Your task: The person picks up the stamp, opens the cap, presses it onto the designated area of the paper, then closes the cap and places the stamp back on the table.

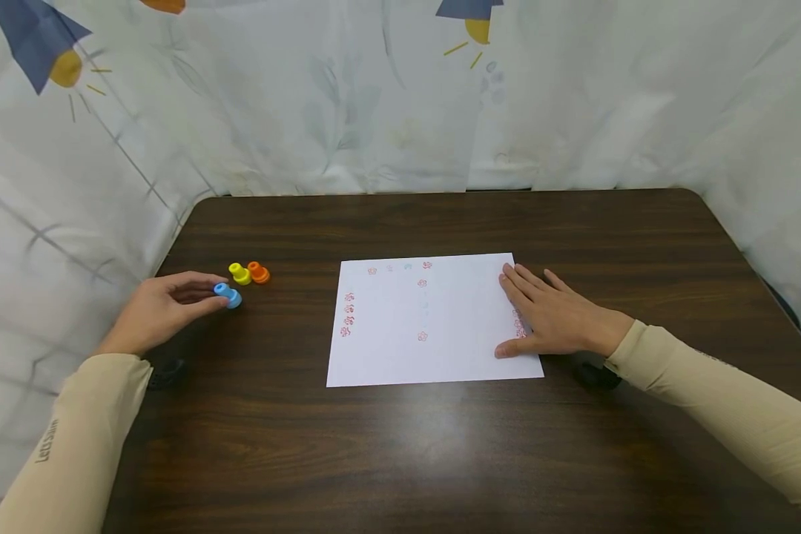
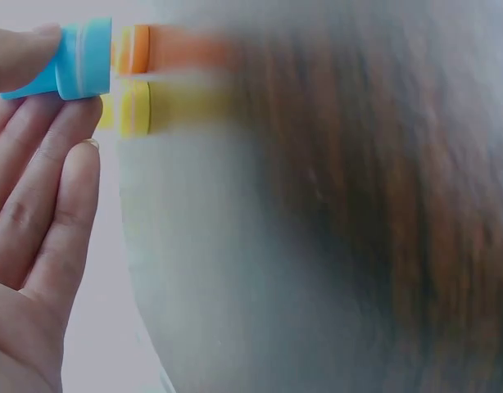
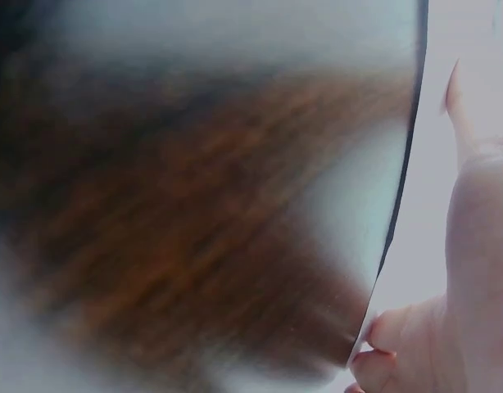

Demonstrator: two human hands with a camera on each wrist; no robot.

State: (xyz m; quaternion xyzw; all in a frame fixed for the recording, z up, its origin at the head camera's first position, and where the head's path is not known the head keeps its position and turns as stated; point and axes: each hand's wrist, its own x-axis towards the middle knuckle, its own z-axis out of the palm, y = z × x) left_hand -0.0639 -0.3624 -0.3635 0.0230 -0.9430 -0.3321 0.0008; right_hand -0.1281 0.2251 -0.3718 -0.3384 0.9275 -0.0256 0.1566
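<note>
Between thumb and fingers, my left hand (image 1: pixel 155 311) pinches a small light-blue plastic stamp (image 1: pixel 228 297) at the left of the table. The left wrist view shows the thumb on one side of the blue stamp (image 2: pixel 86 59) and fingertips on the other. Just beyond it stand a yellow stamp (image 1: pixel 239 274) and an orange stamp (image 1: pixel 259 273), side by side. My right hand (image 1: pixel 557 317) rests flat, fingers spread, on the right part of a white sheet of paper (image 1: pixel 380 363), covering some of its pink prints. Small red flower-like prints run down its left side, along the top and down the middle.
The dark wood-grain table (image 1: pixel 427 460) has a glossy top that reflects light. A pale patterned curtain (image 1: pixel 400 126) hangs along its far edge and down both sides. Dark objects (image 1: pixel 595 374) show under each wrist.
</note>
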